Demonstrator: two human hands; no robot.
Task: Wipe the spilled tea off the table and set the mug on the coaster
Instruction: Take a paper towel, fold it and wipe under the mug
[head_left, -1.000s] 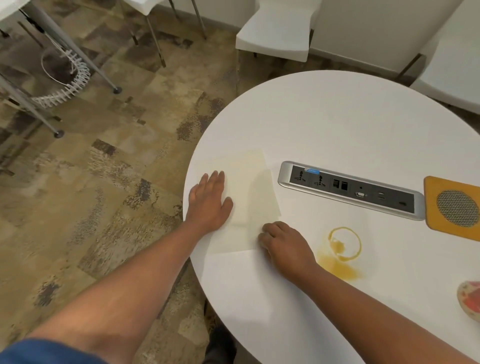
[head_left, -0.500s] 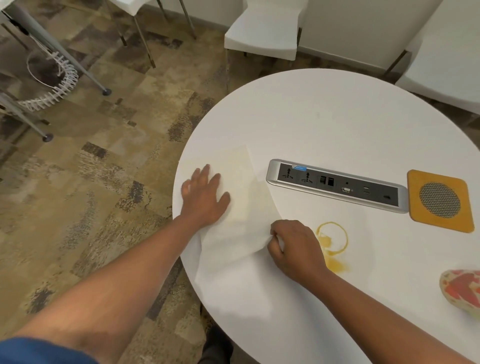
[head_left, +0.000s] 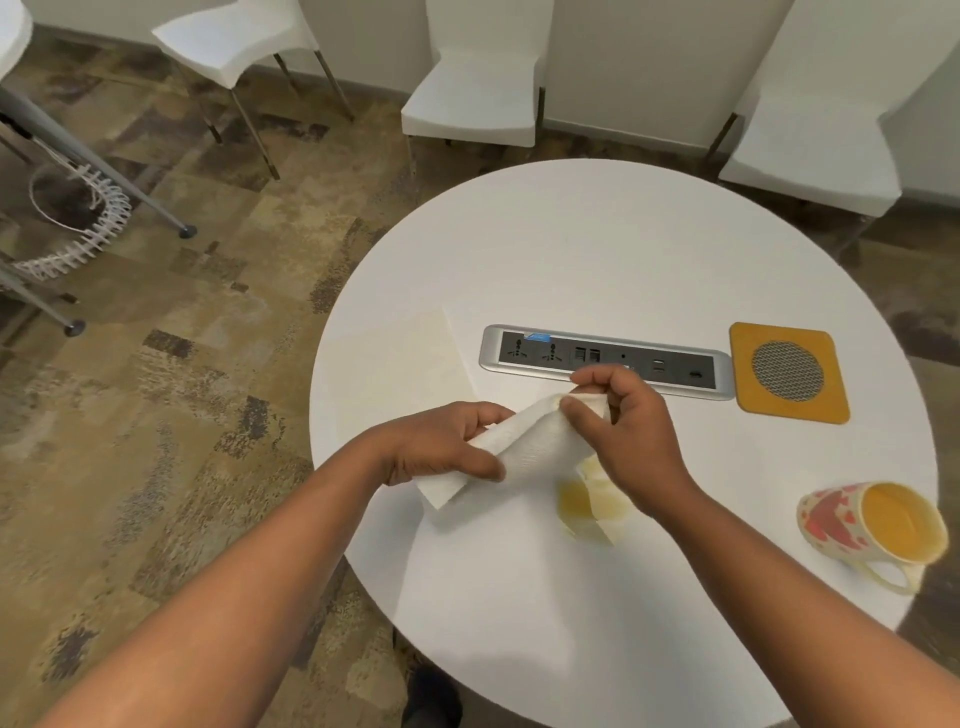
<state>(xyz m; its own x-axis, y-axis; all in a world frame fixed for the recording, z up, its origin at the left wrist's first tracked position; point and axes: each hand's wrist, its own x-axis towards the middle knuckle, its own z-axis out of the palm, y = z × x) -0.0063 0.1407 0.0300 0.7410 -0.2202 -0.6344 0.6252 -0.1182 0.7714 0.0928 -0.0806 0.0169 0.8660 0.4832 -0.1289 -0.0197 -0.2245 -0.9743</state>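
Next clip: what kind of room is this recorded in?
Most likely an office meeting room or break area. The round white table has a built-in socket panel, matching white chairs stand against the wall, and the floor is patterned carpet.

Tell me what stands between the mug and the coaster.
Nothing visible does. The mug lies on its side near the table edge, the coaster sits farther back, and only bare tabletop lies between them.
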